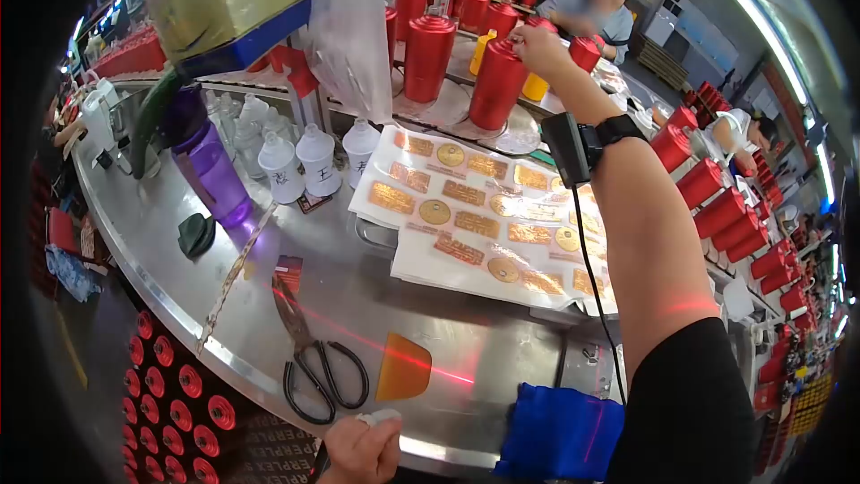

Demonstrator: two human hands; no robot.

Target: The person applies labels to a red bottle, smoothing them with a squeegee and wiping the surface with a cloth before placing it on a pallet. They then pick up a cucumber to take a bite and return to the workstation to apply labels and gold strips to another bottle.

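Observation:
My right hand (537, 47) reaches far across the bench, its fingers closed on the top of a red canister (498, 88) that stands upright on a round plate. A second red canister (429, 58) stands to its left. At the bench's front edge my left hand (363, 450) is closed, with a small whitish thing at its fingers that I cannot make out. Just beyond that hand lie black-handled scissors (309, 350) and an amber scraper-like piece (403, 367). Sheets of gold labels (466, 206) lie between my hands. A black device (569, 148) with a cable is strapped to my right wrist.
A blue cloth (560, 430) lies at the front right. To the left stand a purple bottle (210, 170) and several white plastic bottles (318, 157). A clear plastic bag (354, 36) hangs above. Another person (596, 13) sits across the line. Red canisters (179, 417) fill the floor area at left.

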